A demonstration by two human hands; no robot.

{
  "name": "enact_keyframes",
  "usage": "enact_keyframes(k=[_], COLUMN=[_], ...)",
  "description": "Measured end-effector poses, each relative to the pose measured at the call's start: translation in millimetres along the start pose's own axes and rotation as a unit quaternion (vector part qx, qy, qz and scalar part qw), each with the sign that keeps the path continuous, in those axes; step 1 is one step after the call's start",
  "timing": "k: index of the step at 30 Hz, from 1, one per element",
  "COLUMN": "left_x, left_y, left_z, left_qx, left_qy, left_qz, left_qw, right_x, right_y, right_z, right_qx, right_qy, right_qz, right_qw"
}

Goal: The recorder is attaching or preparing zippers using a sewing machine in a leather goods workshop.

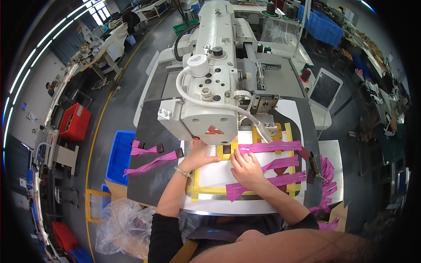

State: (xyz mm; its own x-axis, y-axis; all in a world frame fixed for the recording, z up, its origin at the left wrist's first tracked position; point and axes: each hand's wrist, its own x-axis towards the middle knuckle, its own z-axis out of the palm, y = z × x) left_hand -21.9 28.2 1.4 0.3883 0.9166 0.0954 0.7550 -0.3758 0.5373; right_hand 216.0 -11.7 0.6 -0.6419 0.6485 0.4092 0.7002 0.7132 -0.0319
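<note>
A large white industrial sewing machine [210, 101] stands in front of me, its head over the work surface. My left hand [197, 155] lies beside and partly under that head; its thumb stretches out over the white sheet, its other fingertips hidden. My right hand [247, 171] rests palm down with fingers apart, fingertips touching the left end of a magenta zipper [276, 146]. A small dark brown patch [226, 149] sits in a yellow frame [221, 156] between my hands. Below lie another magenta zipper [280, 164] and a longer magenta zipper [267, 184].
Two magenta zippers with dark ends [153, 162] lie on the black table's left side. A blue bin [119, 158] and crumpled clear plastic [125, 225] are at left. More magenta zippers [327, 182] hang at right, near a screen [325, 89]. A red bin [74, 122] stands farther left.
</note>
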Motion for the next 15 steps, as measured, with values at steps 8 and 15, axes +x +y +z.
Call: enact_keyframes(k=[8,15], left_x=[0,-12], left_y=[6,9], left_z=[-5,3], left_qx=[-0.047,-0.083], left_qy=[-0.014,0.049], left_qz=[-0.042,-0.039], left_qw=[0.998,0.995], right_x=[23,50], right_y=[41,53], right_z=[-2,-1], right_qx=[0.103,0.139], right_qy=[0.015,0.129], right_qz=[-0.051,0.008], right_qw=[0.993,0.982])
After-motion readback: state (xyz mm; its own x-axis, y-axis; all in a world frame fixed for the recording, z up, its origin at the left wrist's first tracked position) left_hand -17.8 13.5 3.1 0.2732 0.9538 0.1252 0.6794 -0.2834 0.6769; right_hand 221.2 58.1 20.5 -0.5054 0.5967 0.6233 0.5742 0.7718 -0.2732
